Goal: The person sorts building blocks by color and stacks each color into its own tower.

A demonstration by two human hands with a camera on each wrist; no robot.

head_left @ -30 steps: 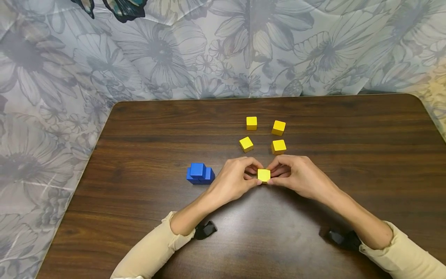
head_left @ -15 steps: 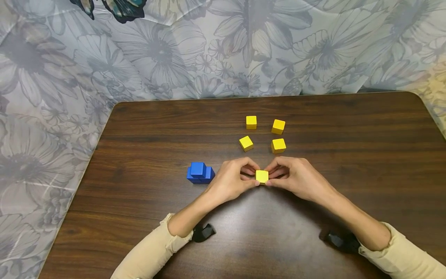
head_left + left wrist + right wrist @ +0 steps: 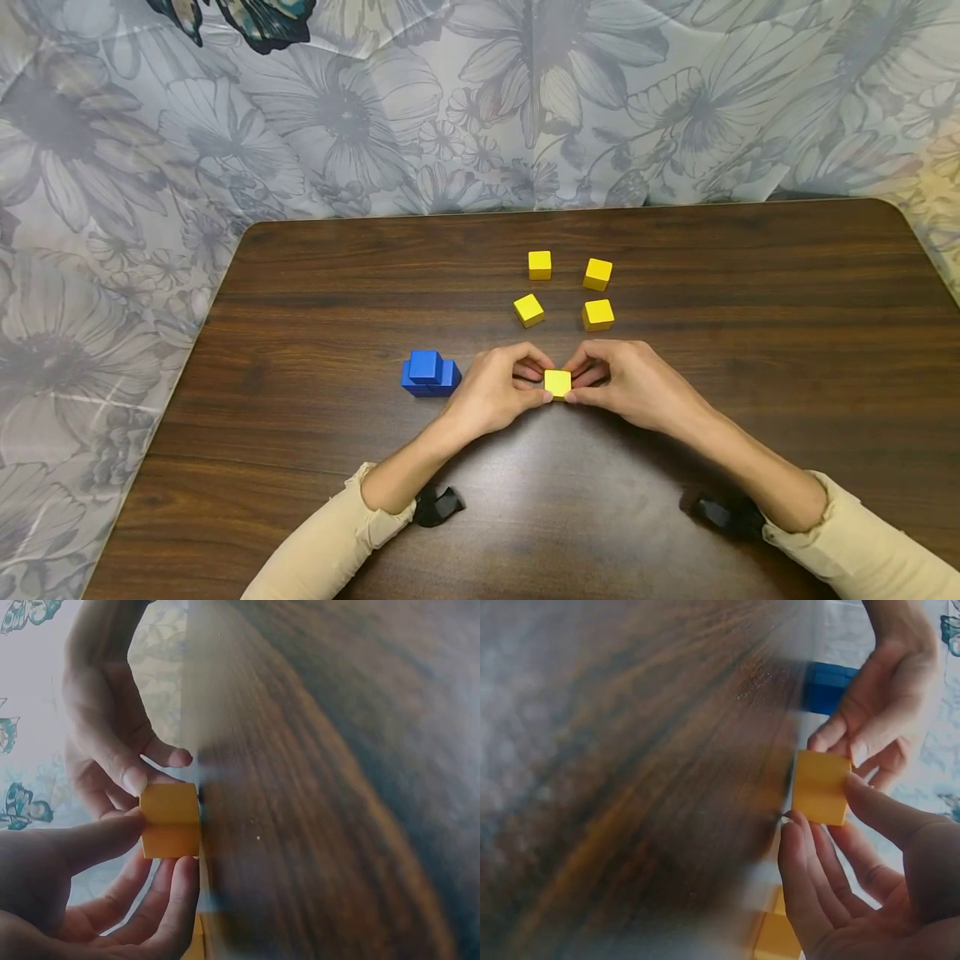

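Observation:
Between my two hands a small yellow cube (image 3: 557, 382) sits at the table's middle, its flat top facing up. My left hand (image 3: 495, 390) pinches it from the left with thumb and fingertips, and my right hand (image 3: 633, 385) does the same from the right. In the left wrist view the cube (image 3: 170, 821) appears low at the tabletop, with both hands' fingertips around it. The right wrist view shows the cube (image 3: 821, 787) pinched too. Just left of my left hand stands a small group of blue blocks (image 3: 425, 368), one on top of the others.
Beyond the hands, several loose yellow cubes (image 3: 597, 315) lie scattered on the brown wooden table (image 3: 315, 292). A flower-patterned cloth (image 3: 345, 108) hangs behind the table's far edge. Dark wrist-worn cameras (image 3: 438, 506) sit beneath both forearms.
Both hands have shifted slightly left and toward the near edge, carrying the pinched yellow cube along. The blue blocks and the other yellow cubes stay where they were.

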